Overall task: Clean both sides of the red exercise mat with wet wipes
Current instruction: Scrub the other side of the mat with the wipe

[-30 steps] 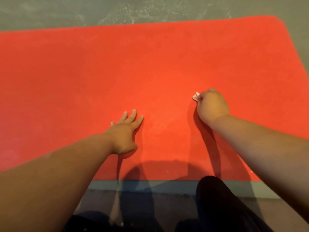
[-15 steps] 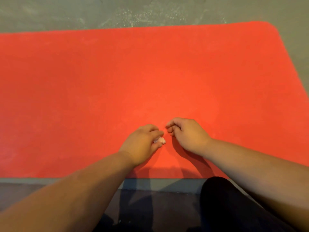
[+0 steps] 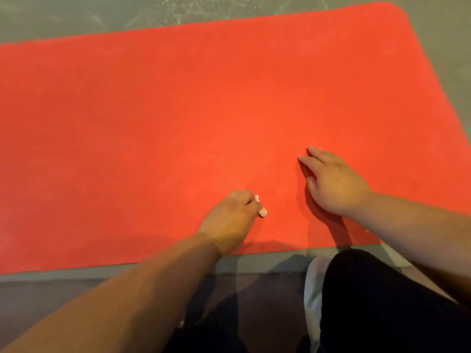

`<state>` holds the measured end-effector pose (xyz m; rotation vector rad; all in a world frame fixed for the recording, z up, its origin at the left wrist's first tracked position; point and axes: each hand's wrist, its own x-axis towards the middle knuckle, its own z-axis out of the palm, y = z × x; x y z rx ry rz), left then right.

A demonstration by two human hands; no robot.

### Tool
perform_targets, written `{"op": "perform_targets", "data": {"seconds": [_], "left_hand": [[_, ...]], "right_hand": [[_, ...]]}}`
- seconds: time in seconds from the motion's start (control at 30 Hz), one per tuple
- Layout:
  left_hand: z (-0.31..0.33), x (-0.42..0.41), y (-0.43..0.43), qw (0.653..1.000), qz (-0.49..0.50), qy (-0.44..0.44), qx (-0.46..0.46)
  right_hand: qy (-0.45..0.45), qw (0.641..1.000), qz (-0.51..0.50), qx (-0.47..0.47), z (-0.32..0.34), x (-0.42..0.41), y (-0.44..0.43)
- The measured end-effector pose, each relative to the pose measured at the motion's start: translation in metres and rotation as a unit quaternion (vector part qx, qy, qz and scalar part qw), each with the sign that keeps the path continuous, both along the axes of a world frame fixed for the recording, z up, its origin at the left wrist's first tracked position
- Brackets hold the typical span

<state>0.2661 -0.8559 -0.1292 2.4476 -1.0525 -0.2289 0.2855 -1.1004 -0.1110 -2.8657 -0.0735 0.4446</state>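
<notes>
Head view: red exercise mat [image 3: 178,110] lies flat on the grey floor [image 3: 76,21], one face up. Its long near edge runs just in front of my knees, its rounded far right corner shows, and its left end is cut off by the frame. My left hand [image 3: 229,220] is down on the mat close to the near edge, grip clamped round a balled wet wipe [image 3: 262,212]; only a small white bit pokes out past the fingers. My right hand [image 3: 336,184] is just beside it but apart, fingers straight and spread, flat on the mat, holding nothing. It looks like a brace. Dark trouser leg [image 3: 382,301] sits bottom right, off the mat.

Progress, my judgement: wiping of the upturned face is underway. There are faint pale smears near the left hand; I can't tell whether they are wet streaks or dust. How much of this face is covered is not readable. The mat is neither folded nor lifted, so I can't tell whether this is the first or second face. At the least, this face is left to finish.
</notes>
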Motion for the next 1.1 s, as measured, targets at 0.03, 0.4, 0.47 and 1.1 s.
{"op": "perform_targets", "data": {"seconds": [0.03,0.4,0.47,1.1], "left_hand": [[0.000,0.014,0.004,0.999,-0.022,-0.025,0.022],[0.008,0.010,-0.033,0.998,-0.053,-0.023,0.002],[0.006,0.040,-0.023,0.989,-0.131,-0.040,0.047],[-0.003,0.127,-0.068,0.977,0.180,-0.063,0.096]], "right_hand": [[0.002,1.000,0.004,-0.006,0.001,-0.002,0.001],[0.029,0.999,0.008,-0.033,0.006,-0.010,-0.017],[0.028,0.999,0.003,-0.030,0.006,-0.009,-0.016],[0.045,0.998,-0.033,-0.037,0.007,-0.008,-0.048]]}}
